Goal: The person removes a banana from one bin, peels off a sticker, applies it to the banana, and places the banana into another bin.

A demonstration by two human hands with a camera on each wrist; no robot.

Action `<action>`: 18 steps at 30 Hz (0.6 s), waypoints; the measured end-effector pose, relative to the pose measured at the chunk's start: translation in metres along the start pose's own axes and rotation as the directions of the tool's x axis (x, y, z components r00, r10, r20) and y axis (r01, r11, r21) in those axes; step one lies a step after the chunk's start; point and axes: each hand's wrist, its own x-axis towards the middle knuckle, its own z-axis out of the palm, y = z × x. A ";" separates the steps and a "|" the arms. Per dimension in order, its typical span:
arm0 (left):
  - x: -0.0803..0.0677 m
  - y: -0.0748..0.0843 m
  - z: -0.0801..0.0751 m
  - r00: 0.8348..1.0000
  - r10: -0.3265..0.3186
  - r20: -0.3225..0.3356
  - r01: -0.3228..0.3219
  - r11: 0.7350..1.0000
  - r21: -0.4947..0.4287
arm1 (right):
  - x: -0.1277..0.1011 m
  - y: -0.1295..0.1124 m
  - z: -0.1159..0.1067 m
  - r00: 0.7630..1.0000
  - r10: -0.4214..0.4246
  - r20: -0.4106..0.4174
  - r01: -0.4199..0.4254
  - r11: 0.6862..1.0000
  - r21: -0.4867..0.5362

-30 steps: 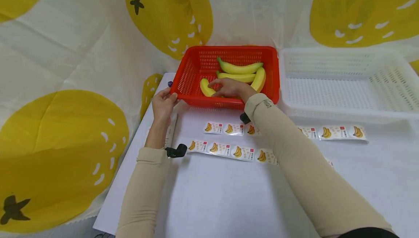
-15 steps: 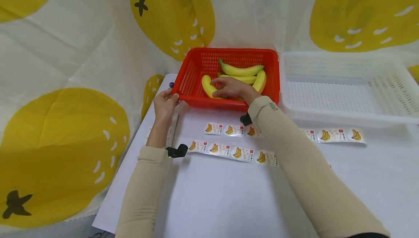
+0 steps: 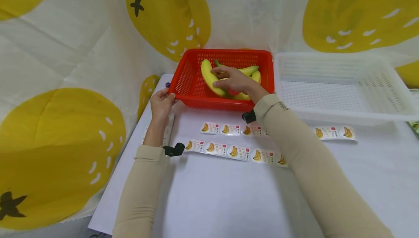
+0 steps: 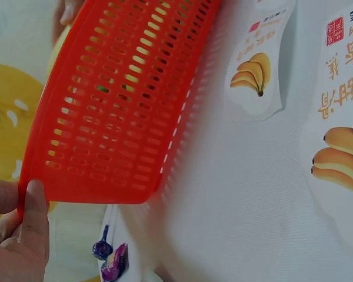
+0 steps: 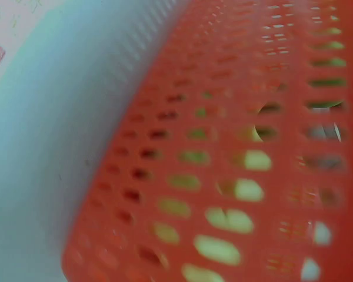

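Note:
A red plastic basket [image 3: 222, 103] with slotted walls stands at the back of the table, with several yellow bananas [image 3: 249, 70] lying in it. My left hand [image 3: 161, 106] holds the near left corner of its rim, thumb on the near side, as the left wrist view also shows. Over the basket, my right hand [image 3: 237, 79] grips one banana [image 3: 209, 76], which stands tilted in front of the fingertips, its upper end pointing away to the left. In the right wrist view the slotted basket wall [image 5: 182, 135] fills most of the picture; that hand is hidden there.
A white slotted basket [image 3: 340, 114] stands to the right of the red one. Strips of banana stickers [image 3: 226, 150] lie on the white table [image 3: 222, 194] in front. Two small wrapped items [image 4: 113, 258] sit by the left corner. A patterned curtain [image 3: 242, 16] hangs behind.
The banana in my right hand has risen and tipped more upright, overlapping the bananas behind it. My right hand has moved up slightly with it; the left hand stays on the rim.

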 end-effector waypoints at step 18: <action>0.007 -0.001 0.006 1.000 0.004 0.016 -0.003 1.000 -0.027 | -0.066 -0.016 -0.039 0.988 -0.143 -0.056 0.140 0.989 -0.049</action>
